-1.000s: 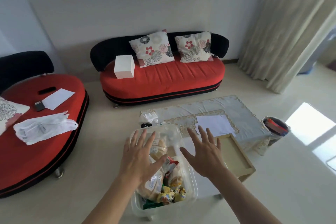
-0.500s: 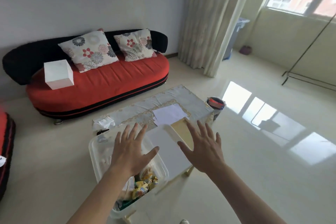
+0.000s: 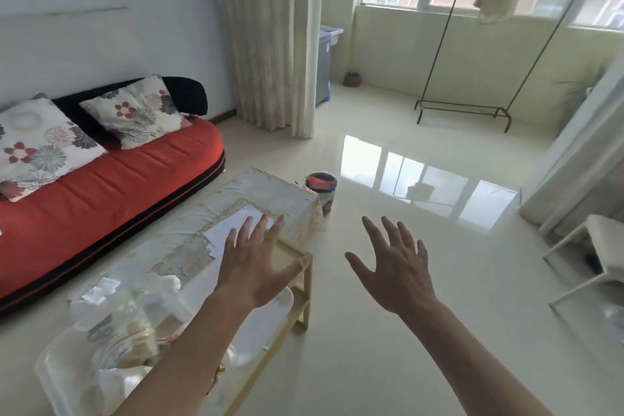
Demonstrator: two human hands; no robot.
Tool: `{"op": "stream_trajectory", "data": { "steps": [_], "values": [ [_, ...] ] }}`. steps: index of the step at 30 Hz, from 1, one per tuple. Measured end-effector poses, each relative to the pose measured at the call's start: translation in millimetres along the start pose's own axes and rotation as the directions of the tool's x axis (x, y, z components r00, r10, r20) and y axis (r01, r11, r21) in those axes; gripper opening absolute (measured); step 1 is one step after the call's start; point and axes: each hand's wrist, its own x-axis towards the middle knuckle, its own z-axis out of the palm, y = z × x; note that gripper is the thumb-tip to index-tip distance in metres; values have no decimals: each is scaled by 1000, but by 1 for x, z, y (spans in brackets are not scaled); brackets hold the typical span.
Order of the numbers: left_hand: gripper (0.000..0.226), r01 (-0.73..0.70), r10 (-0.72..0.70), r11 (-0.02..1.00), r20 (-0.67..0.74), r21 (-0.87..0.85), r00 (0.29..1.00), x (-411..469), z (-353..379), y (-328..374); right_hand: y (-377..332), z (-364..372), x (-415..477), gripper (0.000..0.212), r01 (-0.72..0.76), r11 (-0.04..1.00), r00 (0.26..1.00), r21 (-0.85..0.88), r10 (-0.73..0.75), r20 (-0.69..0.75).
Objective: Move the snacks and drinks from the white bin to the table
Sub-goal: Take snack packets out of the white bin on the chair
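change: white bin now at my lower left
left hand: spread, empty
right hand: spread, empty
material: translucent plastic

both arms stretched out in front, bare forearms coming up from the bottom edge, left hand and right hand held side by side, backs up, fingers spread wide and straight, gripping nothing
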Motion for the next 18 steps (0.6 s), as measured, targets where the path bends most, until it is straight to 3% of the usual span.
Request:
{"op": "stream_trajectory", "data": {
  "steps": [6,18],
  "values": [
    [90,-142,142,990,12,5,990,49,14,121,120,-39,4,76,-142,990,987,22,143,-75],
    [91,-356,363,929,49,-104,931,110,85,400,366,-103,-12,78,-365,931,929,-9,364,-73]
  ]
}}
